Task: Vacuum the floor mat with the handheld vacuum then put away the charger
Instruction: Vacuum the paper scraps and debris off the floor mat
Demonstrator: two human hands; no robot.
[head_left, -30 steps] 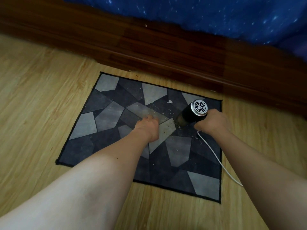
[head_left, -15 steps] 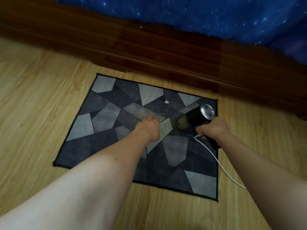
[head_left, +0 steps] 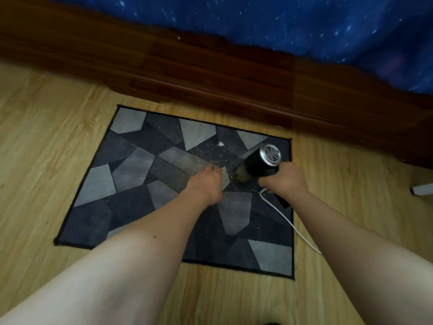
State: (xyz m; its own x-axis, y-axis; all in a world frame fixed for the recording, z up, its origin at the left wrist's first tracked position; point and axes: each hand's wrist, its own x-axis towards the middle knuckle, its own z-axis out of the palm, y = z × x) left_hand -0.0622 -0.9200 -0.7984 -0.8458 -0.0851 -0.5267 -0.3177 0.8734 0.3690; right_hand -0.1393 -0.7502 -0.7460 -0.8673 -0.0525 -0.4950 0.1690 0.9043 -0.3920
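Head view: grips the handle of the handheld vacuum (head_left: 257, 165) in the right hand (head_left: 284, 181), nozzle tilted down onto the patchwork floor mat (head_left: 131, 170) near its right edge. Rests the left hand (head_left: 206, 181) on the mat just left of the nozzle; cannot tell if its fingers lie flat or curled. Trails a white cable (head_left: 288, 221) from the right hand over the mat onto the wooden floor (head_left: 46, 137). Shows crumbs (head_left: 210, 156) and a white scrap (head_left: 220, 144) beyond the nozzle

Arms outstretched — left hand (head_left: 206, 184) curled (knuckles up), right hand (head_left: 284, 181) gripping vacuum (head_left: 255, 163).
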